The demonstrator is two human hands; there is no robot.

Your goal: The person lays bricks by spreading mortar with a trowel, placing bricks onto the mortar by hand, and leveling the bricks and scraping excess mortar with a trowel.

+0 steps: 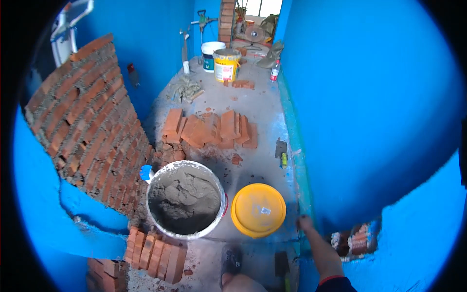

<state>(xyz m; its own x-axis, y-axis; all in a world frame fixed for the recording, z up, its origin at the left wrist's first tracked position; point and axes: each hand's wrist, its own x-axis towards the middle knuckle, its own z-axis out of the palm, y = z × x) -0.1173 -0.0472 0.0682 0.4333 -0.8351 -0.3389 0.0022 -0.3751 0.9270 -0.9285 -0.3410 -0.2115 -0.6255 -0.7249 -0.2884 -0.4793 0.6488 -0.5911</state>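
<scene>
My right hand (pixel 305 223) reaches down between a yellow-lidded bucket (pixel 258 210) and the foot of the right blue wall. Its fingers are small and blurred, so I cannot make out a grip. My left hand is outside the picture. Left of the yellow lid stands a white-rimmed bucket of wet grey mortar (pixel 185 202). Below my right hand, near my shoe (pixel 231 260), lies a dark-bladed trowel (pixel 281 265). A second trowel (pixel 283 159) with a yellow-green handle rests on the floor farther off, beside the right wall.
An unfinished brick wall (pixel 92 126) rises at the left. Bricks lie in a row (pixel 154 257) at the near left and in a pile (pixel 209 128) beyond the mortar. Farther back are a yellow bucket (pixel 226 65), a white bucket (pixel 209 56) and a bottle (pixel 275 71).
</scene>
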